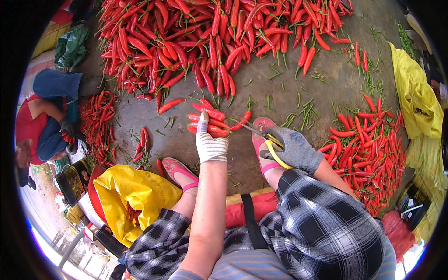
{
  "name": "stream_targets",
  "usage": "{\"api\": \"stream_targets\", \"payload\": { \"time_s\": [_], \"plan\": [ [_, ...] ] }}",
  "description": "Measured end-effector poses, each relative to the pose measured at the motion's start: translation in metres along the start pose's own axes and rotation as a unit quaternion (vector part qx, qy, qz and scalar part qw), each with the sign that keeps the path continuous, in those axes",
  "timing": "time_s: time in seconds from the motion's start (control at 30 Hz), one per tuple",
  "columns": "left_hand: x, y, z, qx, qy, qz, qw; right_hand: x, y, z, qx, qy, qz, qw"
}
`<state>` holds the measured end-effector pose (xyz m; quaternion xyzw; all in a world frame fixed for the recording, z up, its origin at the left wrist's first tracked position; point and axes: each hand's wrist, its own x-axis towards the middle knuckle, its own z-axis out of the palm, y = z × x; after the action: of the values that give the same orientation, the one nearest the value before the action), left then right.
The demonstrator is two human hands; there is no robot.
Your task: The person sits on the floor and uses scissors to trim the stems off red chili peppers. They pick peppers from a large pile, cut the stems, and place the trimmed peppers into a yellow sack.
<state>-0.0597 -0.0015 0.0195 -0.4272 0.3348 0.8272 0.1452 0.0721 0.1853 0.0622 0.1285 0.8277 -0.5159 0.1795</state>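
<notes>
My left hand (211,141), in a white and grey striped glove, grips a bunch of several red chili peppers (213,123), its thumb across the top. Their stem ends point right. My right hand (294,147), in a grey coated glove, holds scissors with yellow-and-black handles (276,155). The blades reach left, close to the stem end of the bunch and by a curved red chili (243,120); whether they touch a stem I cannot tell. Cut green stems (308,114) lie on the floor to the right.
A large heap of red chilies (175,42) covers the floor ahead. Another heap (371,157) lies at right, a smaller one (98,126) at left. A yellow bag (157,185) with chilies stands by my left foot. At far left a person (45,122) sits with gloved hands holding chilies.
</notes>
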Motion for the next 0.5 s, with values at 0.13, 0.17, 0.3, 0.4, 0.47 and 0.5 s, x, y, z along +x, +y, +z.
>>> {"api": "stream_targets", "payload": {
  "time_s": [0.13, 0.17, 0.3, 0.4, 0.47, 0.5],
  "plan": [
    [0.009, 0.002, -0.012, -0.069, 0.074, -0.023, 0.995, 0.0, -0.003, 0.002, 0.042, 0.027, -0.01, 0.999],
    [0.01, 0.004, -0.013, -0.075, 0.05, -0.008, 0.996, -0.001, -0.002, 0.002, 0.056, 0.031, -0.001, 0.998],
    [0.007, 0.003, -0.013, -0.068, -0.004, 0.015, 0.998, -0.001, 0.005, 0.003, 0.118, -0.084, 0.062, 0.988],
    [-0.005, -0.007, -0.015, -0.021, -0.061, 0.016, 0.998, 0.008, 0.008, 0.012, 0.351, -0.16, 0.067, 0.92],
    [-0.012, -0.013, -0.017, -0.003, -0.07, 0.007, 0.998, 0.01, 0.008, 0.016, 0.474, -0.189, 0.108, 0.853],
    [-0.014, -0.015, -0.017, 0.004, -0.096, 0.012, 0.995, 0.013, 0.007, 0.02, 0.509, -0.184, 0.144, 0.828]
  ]
}}
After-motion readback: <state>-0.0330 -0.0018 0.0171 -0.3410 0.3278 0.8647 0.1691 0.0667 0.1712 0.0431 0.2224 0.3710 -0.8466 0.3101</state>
